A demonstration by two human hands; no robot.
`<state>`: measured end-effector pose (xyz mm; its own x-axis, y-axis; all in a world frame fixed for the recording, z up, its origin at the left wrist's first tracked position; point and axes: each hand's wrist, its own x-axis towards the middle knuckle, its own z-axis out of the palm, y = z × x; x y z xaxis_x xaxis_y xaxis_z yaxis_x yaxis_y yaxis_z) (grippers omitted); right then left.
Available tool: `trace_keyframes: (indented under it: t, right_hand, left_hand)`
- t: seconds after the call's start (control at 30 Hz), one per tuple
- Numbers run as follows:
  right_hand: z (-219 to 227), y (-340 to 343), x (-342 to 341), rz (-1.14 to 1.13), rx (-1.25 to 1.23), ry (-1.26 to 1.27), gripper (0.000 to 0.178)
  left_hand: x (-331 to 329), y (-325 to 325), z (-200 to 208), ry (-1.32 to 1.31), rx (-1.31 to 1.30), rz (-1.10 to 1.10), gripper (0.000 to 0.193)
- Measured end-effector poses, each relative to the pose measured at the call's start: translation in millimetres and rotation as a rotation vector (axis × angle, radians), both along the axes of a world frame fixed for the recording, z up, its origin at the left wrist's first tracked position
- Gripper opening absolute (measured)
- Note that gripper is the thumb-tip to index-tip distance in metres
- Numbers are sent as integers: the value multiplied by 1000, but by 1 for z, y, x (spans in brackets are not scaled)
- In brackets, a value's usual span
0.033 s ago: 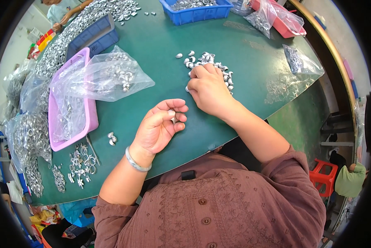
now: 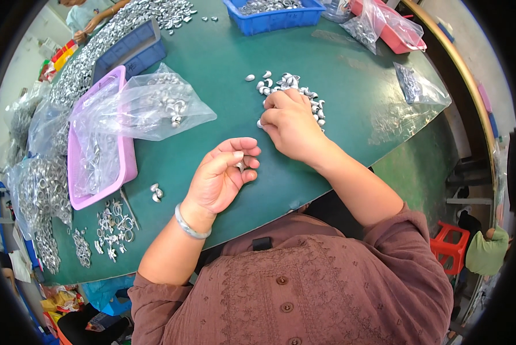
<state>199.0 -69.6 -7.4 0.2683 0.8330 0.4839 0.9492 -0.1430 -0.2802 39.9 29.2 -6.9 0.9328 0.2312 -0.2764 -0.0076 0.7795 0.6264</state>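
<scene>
My left hand is palm up above the green table, fingers curled, with a small silver metal piece pinched between thumb and fingers. Ahead and to the right, my right hand reaches palm down over a loose pile of curved, shell-like silver pieces. Its fingers are bent together, and one silver piece shows at its fingertips. The hand covers part of the pile. A couple of similar pieces lie left of my left hand.
A purple basket at left holds clear bags; one bag of silver pieces spills over its rim. Silver rings and a thin tool lie nearby. Blue bins and a red bin stand farther off. Another person sits far left.
</scene>
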Motion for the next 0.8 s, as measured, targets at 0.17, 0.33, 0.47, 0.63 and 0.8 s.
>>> trace_keyframes:
  t: [0.17,0.33,0.47,0.63,0.8]
  right_hand:
    - [16,-9,1,303,199,365,13]
    - [17,-19,-10,408,241,493,14]
    - [19,-22,-14,431,224,527,13]
    - [15,-25,-16,482,229,764,10]
    - [14,-26,-25,433,90,1698,11]
  left_hand:
    - [-2,-1,-1,9,90,48,20]
    - [-4,-5,0,-46,164,56,19]
    - [-6,-5,1,-140,343,87,23]
    - [-6,-7,4,-158,483,91,25]
    - [-6,-8,4,-128,541,163,24]
